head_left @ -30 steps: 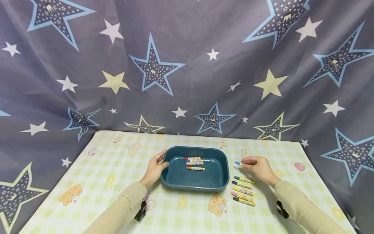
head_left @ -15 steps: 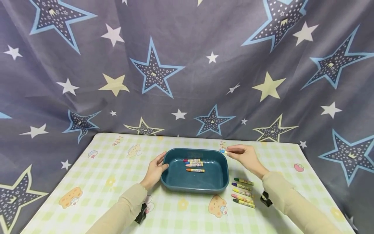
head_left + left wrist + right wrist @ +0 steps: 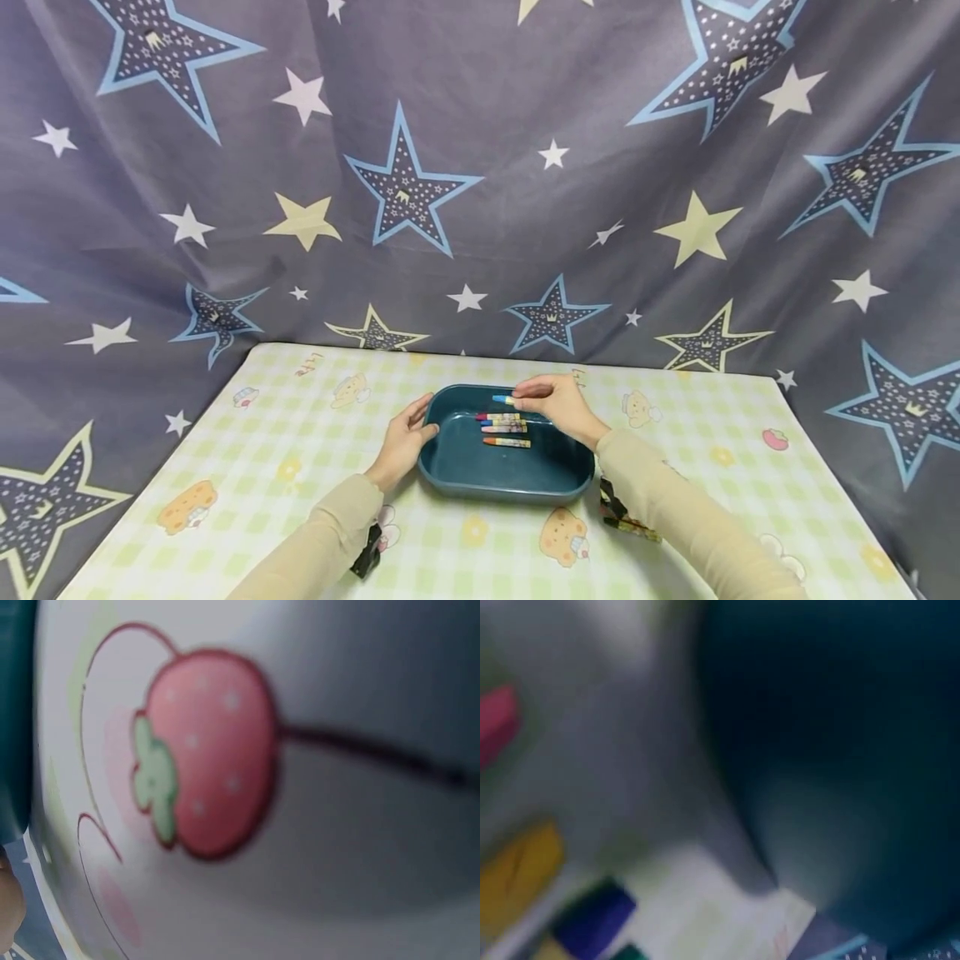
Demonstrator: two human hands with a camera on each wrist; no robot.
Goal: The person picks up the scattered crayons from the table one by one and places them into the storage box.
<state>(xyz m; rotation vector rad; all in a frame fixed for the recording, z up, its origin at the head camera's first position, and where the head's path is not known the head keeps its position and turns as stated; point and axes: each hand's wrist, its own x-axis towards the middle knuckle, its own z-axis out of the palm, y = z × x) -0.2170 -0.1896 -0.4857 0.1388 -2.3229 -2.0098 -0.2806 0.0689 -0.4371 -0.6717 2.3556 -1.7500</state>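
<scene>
A dark teal plastic tub (image 3: 506,490) stands mid-table. My left hand (image 3: 402,443) grips its left wall, thumb over the rim and fingers outside. Over the tub's back part, my right hand (image 3: 561,405) pinches a blue oil pastel (image 3: 503,400) by one end, tip pointing left. On the tub's floor lie several pastels, among them a dark red one (image 3: 497,416), a pink one (image 3: 504,430) and an orange one (image 3: 507,442). In the left wrist view only the tub's edge (image 3: 15,727) and a bit of finger (image 3: 9,907) show.
Right of the tub, more pastels lie on the checked tablecloth (image 3: 300,517), mostly hidden by my right forearm; a dark one (image 3: 632,528) shows. The right wrist view catches a yellow pastel (image 3: 521,874) and a purple one (image 3: 596,919). A star-patterned curtain (image 3: 450,208) hangs behind.
My right hand has carried the blue pastel leftward, from the table right of the tub, past its back right corner and over the inside. The left hand keeps its grip.
</scene>
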